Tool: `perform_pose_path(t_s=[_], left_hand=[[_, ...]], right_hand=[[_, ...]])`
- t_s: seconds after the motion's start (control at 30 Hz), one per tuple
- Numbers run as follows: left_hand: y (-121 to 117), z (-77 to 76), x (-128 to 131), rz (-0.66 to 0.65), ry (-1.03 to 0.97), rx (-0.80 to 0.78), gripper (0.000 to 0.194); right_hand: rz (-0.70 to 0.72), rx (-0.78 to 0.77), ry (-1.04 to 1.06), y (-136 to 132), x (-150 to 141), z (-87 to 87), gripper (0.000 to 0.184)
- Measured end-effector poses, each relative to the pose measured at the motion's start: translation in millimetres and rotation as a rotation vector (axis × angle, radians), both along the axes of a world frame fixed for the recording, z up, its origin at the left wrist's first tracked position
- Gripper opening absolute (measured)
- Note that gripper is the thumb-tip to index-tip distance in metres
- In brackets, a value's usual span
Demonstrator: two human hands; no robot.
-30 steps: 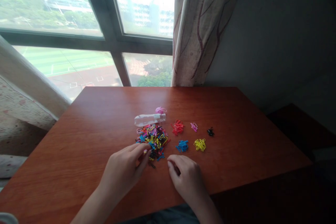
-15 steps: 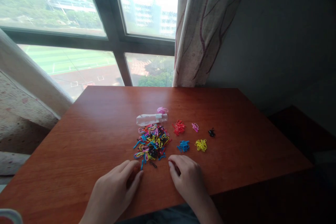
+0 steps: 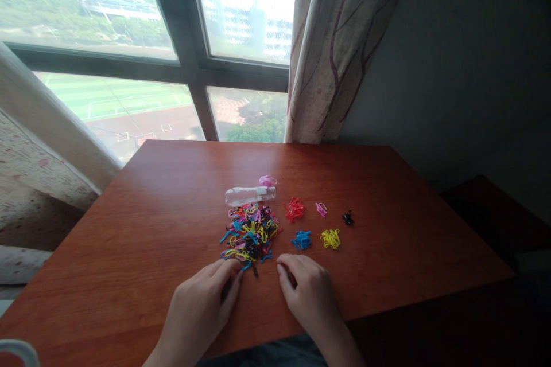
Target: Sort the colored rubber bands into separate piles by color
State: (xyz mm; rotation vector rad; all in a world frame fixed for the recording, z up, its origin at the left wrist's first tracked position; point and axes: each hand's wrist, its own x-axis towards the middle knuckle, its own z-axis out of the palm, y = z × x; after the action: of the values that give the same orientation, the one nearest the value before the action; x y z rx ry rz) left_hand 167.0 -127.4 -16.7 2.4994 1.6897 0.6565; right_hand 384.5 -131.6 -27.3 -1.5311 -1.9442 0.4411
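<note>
A mixed heap of small coloured elastic hair ties (image 3: 253, 229) lies on the wooden table in front of me. My left hand (image 3: 215, 292) is at the heap's near edge, thumb and forefinger pinched on a blue hair tie (image 3: 247, 266). Beside those fingertips lies a dark hair tie (image 3: 255, 271). My right hand (image 3: 307, 287) rests to the right of the heap with its fingers curled and the tips together; whatever they hold, if anything, is hidden.
Right of the heap are separate piles: red ties (image 3: 294, 210), blue ties (image 3: 302, 239), yellow ties (image 3: 330, 239), pink ties (image 3: 321, 209) and black ties (image 3: 348, 218). Behind the heap lies a clear plastic bottle (image 3: 247, 196), near a pink bundle (image 3: 267, 181). A window and curtains stand behind the table.
My left hand has moved right, closer to the heap, and the blue hair tie at its fingertips has shifted with it. The dark tie has turned. My right hand has hardly moved.
</note>
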Motion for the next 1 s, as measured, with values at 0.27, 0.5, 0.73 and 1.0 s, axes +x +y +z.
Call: perform_pose_path(t_s=[0.27,0.5,0.73,1.0], left_hand=[[0,-3.3,1,-0.004,-0.048,0.019,0.019],[0,-3.0,2,0.007,-0.053,0.024,0.020],[1,-4.5,3,0.010,-0.029,0.014,0.020],[0,-4.9,4,0.015,-0.016,-0.002,0.020]], right_hand=[[0.000,-0.012,0.005,-1,0,-1.7,0.019],[-0.003,-0.013,-0.014,-2,0,0.1,0.018],[0.026,-0.072,-0.057,-9,-26,6.8,0.006],[0.015,-0.033,-0.042,-9,-34,3.3,0.015]])
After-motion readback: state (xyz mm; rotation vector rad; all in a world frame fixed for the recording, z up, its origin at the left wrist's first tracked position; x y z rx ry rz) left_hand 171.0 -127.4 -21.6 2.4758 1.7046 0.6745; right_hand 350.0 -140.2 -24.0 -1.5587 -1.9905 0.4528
